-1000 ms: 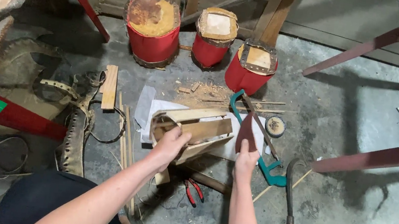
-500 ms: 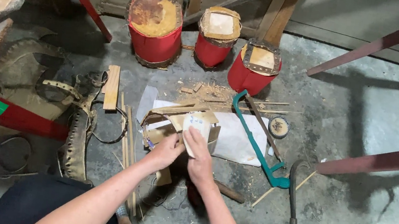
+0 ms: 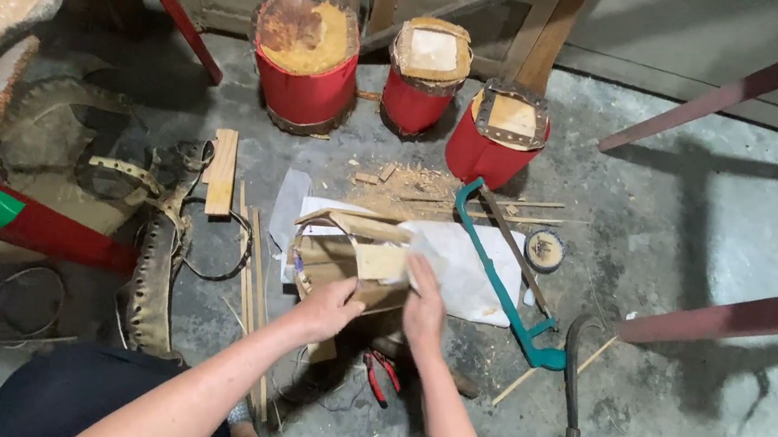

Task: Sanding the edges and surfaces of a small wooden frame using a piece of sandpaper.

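I see one curved light-wood frame piece [image 3: 354, 254] on the concrete floor [image 3: 710, 211], centre, just beyond both hands. My left hand [image 3: 329, 307] grips its near edge, fingers curled shut; my right hand [image 3: 422, 305] clasps its right side. Green-framed hacksaw [image 3: 501, 278] lies right; three red cylindrical drums [image 3: 407, 81] stand farther off.

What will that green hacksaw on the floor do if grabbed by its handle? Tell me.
The green hacksaw probably stays stiff, since its frame looks like solid metal. It looks light for its length, being mostly open frame. Its thin blade may flex or snag the white sheet beneath it.
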